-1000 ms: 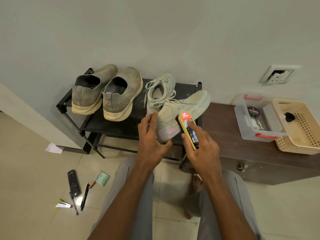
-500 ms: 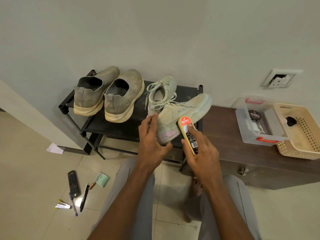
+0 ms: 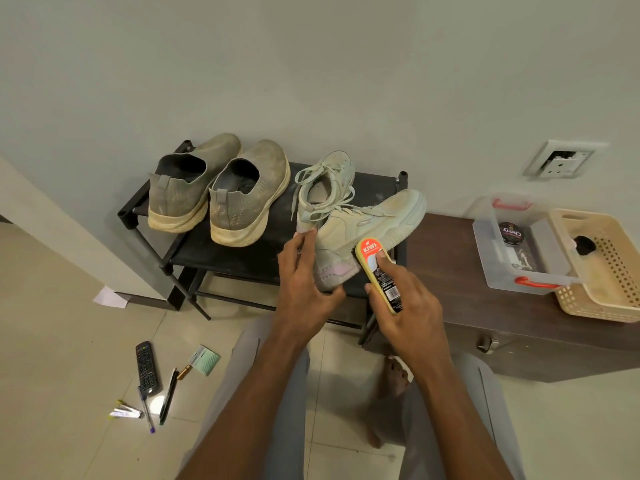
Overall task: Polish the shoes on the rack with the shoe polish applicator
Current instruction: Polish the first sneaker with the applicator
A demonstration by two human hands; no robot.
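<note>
The low black metal shoe rack (image 3: 221,251) sits tight against the pale wall, and its right end butts up to a dark brown wooden cabinet (image 3: 450,271), so the open room is all in front, on the glossy beige floor tiles (image 3: 62,341). Even there a black remote control (image 3: 148,368), some pens (image 3: 168,396) and a small green booklet (image 3: 205,359) lie scattered off to the left.

On the rack, the pale mint lace-up sneaker (image 3: 367,230) lies angled across the front right corner, heel sticking out past the edge, partly over its twin (image 3: 325,181). The left hand (image 3: 304,285) steadies that heel, thumb curled under and fingers touching the collar. The right hand (image 3: 408,306) grips the yellow sponge polish applicator with the orange Kiwi label (image 3: 377,271), forefinger laid along the top, tip against the sneaker's side.

Two dusty grey knit slip-ons with cream soles (image 3: 221,188) sit left. On the cabinet, a clear plastic box (image 3: 512,247) touches a perforated cream basket (image 3: 606,271).
</note>
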